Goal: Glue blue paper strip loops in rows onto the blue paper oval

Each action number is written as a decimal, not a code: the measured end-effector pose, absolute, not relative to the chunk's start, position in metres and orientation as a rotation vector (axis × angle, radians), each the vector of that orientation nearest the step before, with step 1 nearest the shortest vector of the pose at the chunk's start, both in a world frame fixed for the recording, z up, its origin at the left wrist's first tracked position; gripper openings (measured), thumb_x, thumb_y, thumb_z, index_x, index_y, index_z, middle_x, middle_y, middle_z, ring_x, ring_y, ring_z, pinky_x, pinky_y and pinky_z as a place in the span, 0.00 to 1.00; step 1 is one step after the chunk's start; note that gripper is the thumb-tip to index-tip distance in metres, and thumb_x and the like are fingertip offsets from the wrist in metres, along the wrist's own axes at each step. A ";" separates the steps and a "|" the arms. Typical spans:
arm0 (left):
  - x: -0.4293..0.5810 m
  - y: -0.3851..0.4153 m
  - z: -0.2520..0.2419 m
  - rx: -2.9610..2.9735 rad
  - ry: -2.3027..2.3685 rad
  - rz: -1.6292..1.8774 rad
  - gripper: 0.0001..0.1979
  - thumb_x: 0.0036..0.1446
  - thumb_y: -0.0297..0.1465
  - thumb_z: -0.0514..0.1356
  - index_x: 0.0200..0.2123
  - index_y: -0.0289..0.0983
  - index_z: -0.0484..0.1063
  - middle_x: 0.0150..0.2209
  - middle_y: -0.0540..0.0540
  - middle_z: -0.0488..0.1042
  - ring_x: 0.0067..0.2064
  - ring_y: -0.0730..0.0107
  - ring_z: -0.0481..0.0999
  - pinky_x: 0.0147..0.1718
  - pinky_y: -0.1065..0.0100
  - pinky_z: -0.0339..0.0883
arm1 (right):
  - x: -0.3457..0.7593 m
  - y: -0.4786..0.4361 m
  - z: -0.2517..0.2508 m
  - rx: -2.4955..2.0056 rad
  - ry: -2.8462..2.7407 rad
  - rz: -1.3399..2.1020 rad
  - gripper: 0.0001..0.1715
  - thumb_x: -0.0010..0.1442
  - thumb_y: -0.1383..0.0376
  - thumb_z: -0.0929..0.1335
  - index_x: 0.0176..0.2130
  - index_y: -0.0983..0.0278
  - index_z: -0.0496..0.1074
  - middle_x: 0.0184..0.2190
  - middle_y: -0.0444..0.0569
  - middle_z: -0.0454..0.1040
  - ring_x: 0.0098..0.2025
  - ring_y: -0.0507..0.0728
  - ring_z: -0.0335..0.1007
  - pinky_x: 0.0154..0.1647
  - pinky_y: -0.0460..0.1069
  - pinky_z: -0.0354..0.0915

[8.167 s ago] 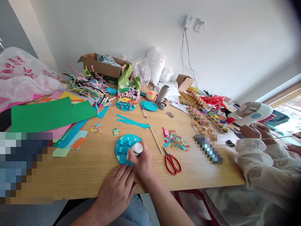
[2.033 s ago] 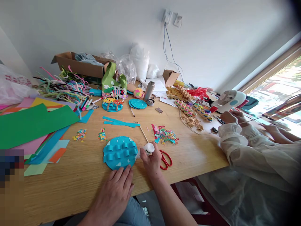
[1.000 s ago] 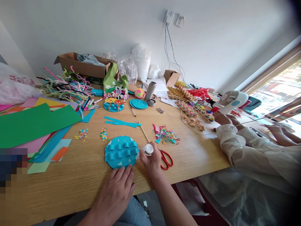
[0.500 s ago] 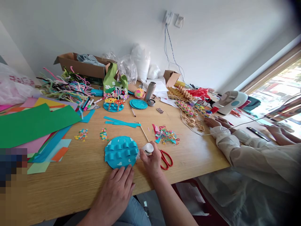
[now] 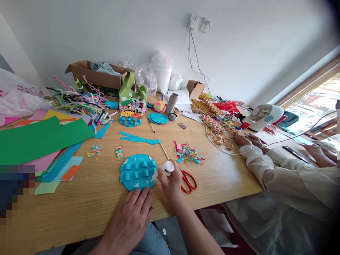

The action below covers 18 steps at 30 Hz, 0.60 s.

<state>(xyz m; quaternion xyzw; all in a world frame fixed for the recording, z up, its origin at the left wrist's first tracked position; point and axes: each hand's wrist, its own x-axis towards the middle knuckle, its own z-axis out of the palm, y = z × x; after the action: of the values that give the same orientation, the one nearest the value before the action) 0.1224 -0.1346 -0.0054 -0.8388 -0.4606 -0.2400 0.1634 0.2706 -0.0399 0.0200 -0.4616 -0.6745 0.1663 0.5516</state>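
A round blue piece (image 5: 138,184) with rows of raised paper loops lies on the table in front of me. My left hand (image 5: 136,209) rests flat at its near edge, fingers stretched out and their tips touching it. My right hand (image 5: 171,182) is wrapped around a white glue bottle (image 5: 168,166), tilted with its nozzle low over the disc's right edge. Red-handled scissors (image 5: 189,182) lie just right of that hand. Behind the bottle are a thin stick (image 5: 164,150) and blue paper strips (image 5: 139,139).
Paper scraps (image 5: 190,154) and small confetti piles (image 5: 95,151) lie around the disc. Coloured paper sheets (image 5: 47,138) and pipe cleaners (image 5: 79,97) cover the left. A thermos (image 5: 172,102) stands behind. On the right are a fan (image 5: 262,117) and another person's sleeved arms (image 5: 256,161).
The glue bottle has tipped further left, its nozzle now over the disc's right edge. My left hand stays at the near edge. The whole view has shifted slightly.
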 end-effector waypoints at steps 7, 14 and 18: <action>0.122 -0.135 -0.006 -2.386 -1.291 -0.672 0.17 0.68 0.31 0.48 0.49 0.32 0.75 0.49 0.41 0.79 0.50 0.58 0.74 0.53 0.56 0.60 | 0.261 -0.042 0.018 -1.092 -1.708 0.299 0.14 0.58 0.59 0.67 0.28 0.60 0.58 0.21 0.38 0.61 0.22 0.49 0.56 0.22 0.44 0.54; 0.123 -0.136 -0.006 -2.385 -1.286 -0.677 0.17 0.68 0.30 0.48 0.50 0.31 0.74 0.48 0.40 0.79 0.50 0.58 0.75 0.54 0.57 0.59 | 0.261 -0.041 0.015 -1.113 -1.716 0.282 0.14 0.58 0.57 0.67 0.28 0.59 0.58 0.21 0.38 0.62 0.22 0.50 0.57 0.23 0.44 0.54; 0.122 -0.136 -0.005 -2.382 -1.301 -0.675 0.18 0.68 0.29 0.47 0.49 0.32 0.75 0.48 0.41 0.79 0.50 0.58 0.75 0.53 0.57 0.60 | 0.260 -0.041 0.014 -1.098 -1.741 0.314 0.14 0.58 0.58 0.67 0.28 0.60 0.59 0.21 0.38 0.62 0.23 0.50 0.58 0.23 0.45 0.55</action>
<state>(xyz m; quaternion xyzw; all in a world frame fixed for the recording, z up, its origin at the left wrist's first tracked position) 0.1224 -0.1363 -0.0048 -0.8390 -0.4583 -0.2378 0.1717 0.2602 -0.0406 0.0138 -0.4550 -0.7215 0.1300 0.5055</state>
